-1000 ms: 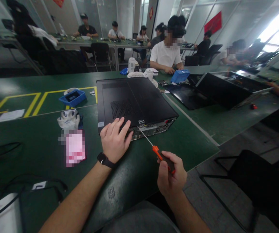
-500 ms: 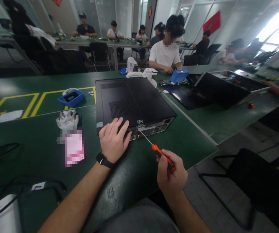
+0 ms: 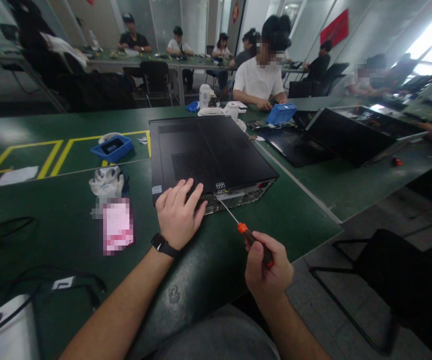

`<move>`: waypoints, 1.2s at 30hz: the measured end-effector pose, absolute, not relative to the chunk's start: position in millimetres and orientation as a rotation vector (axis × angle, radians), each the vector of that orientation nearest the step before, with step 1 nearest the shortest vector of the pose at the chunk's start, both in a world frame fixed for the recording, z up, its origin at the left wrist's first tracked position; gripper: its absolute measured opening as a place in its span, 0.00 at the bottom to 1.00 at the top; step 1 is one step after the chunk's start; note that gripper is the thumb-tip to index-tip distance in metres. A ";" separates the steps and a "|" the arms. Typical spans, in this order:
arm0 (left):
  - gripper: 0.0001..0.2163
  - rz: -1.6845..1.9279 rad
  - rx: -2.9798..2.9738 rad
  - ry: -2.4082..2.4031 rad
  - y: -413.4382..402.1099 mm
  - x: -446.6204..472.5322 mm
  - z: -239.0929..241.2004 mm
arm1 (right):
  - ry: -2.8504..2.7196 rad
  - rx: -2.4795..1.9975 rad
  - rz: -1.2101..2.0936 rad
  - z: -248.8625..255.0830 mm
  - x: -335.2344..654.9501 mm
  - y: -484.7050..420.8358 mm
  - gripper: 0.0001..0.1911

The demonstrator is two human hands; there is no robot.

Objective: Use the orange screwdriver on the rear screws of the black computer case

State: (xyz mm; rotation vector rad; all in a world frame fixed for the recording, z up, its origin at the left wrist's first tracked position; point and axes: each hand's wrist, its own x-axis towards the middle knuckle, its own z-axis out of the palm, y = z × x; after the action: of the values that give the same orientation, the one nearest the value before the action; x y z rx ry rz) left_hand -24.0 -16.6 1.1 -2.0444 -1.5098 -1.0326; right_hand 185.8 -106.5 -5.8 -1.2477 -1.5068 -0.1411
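A black desktop computer case [image 3: 216,145] lies flat on the green table, its metal back panel facing me. My left hand [image 3: 180,215] rests on the case's near left edge, fingers spread over the top cover, a dark watch on the wrist. My right hand [image 3: 268,267] is closed around the handle of an orange and black screwdriver [image 3: 241,228]. The screwdriver's long shaft slants up to the left, its tip at the upper edge of the back panel. Whether the tip sits in a screw is too small to tell.
Left of the case lie work gloves [image 3: 107,182], a blurred pink item [image 3: 118,225] and a blue bin [image 3: 112,148]. Cables [image 3: 69,282] spread nearer me. Rightward stand an opened black case [image 3: 351,135] and a chair [image 3: 399,270]. A person in white [image 3: 259,80] sits opposite.
The view has shifted slightly. The screwdriver's handle has turned in my right hand, showing more of its dark side. My left hand stays on the case.
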 end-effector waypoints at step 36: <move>0.21 -1.046 -2.028 -1.510 -15.8 -23.3 1.4 | -1.549 -1.296 -0.116 -1.5 187.7 -109.3 0.13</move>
State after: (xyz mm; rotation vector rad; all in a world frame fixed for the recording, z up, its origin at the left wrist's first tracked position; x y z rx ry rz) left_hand -23.3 -15.8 1.4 -2.0285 -1.5099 -1.0462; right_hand 187.7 -109.3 -1.5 -1.2956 -1.5485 -0.1161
